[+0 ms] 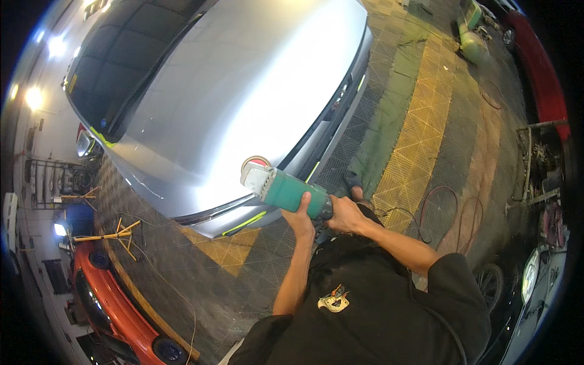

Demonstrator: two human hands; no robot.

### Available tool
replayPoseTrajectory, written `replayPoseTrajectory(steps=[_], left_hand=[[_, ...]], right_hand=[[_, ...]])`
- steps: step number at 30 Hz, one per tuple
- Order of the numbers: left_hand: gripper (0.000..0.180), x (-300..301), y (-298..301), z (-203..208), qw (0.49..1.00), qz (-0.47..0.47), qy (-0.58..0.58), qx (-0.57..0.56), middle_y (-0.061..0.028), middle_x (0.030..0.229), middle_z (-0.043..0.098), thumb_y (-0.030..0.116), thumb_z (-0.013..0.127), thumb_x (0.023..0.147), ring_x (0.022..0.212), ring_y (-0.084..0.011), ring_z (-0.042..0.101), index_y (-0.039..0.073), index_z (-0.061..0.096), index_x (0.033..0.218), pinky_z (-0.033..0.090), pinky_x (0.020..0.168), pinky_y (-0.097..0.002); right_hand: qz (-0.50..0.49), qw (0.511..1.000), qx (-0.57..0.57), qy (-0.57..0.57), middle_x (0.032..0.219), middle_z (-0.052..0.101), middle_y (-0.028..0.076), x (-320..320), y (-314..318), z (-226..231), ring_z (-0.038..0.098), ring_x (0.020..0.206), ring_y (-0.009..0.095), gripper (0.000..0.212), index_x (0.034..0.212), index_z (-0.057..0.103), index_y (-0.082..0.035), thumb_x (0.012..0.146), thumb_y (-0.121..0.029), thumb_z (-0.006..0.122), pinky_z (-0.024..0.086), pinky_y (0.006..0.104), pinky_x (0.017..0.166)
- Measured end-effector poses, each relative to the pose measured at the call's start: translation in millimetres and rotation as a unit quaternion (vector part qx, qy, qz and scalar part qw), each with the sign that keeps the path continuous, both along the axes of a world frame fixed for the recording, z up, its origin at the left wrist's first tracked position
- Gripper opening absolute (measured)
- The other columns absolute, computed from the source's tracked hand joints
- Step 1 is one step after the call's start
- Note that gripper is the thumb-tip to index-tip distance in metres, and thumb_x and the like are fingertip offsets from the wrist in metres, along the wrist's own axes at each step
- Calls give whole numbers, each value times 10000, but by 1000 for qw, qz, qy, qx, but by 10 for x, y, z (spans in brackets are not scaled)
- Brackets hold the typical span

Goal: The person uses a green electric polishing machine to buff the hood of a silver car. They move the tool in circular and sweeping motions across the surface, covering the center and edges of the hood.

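Both my hands grip a green rotary polisher (287, 192) with a pale grey head. Its round pad (255, 160), edged in tan with red inside, is over the front of a silver car's hood (201, 115); I cannot tell whether it touches. My left hand (300, 219) is wrapped round the middle of the green body, thumb on top. Closer to me, my right hand (345, 215) closes round the dark rear end. Strips of yellow-green tape (244, 223) follow the car's edges, and bright light reflects off the hood.
An orange car (115, 304) stands at the lower left, near a yellow stand (118, 234) and a lit lamp (60, 229). Hoses (439, 198) lie on the black and yellow tiled floor (420, 134) to my right. A green tank (474, 47) stands farther off.
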State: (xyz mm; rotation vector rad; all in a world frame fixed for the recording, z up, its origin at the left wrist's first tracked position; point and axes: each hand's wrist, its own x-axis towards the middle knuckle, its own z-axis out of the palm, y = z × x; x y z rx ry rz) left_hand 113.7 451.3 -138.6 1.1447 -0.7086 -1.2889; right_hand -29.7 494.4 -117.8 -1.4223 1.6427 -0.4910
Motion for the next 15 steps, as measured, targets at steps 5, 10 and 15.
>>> replayPoseTrajectory(steps=[5, 10, 15], left_hand=[[664, -524, -247, 3, 999, -47, -15, -2, -88, 1244, 620, 85, 905, 785, 1122, -232, 629, 14, 546, 1338, 501, 1027, -395], [778, -1217, -881, 60, 989, -130, -71, -11, -103, 1245, 607, 186, 952, 753, 1131, -235, 606, -20, 496, 1348, 490, 1010, -387], [668, -1791, -1668, 388, 981, -175, -76, -23, -121, 1150, 670, 192, 941, 743, 1021, -244, 660, -29, 570, 1253, 531, 934, -386]], right_hand=[[-73, 997, -8, -18, 957, 717, 350, -406, -69, -25, 717, 978, 490, 495, 1106, 665, 90, 711, -179, 793, 580, 503, 866], [-178, 983, -14, -42, 857, 746, 236, -915, -406, 15, 756, 806, 335, 347, 978, 697, 79, 717, -132, 785, 577, 430, 749], [-199, 977, -25, -76, 650, 659, 114, -1456, -1099, 291, 645, 554, 210, 226, 846, 667, 62, 717, -105, 748, 513, 375, 550]])
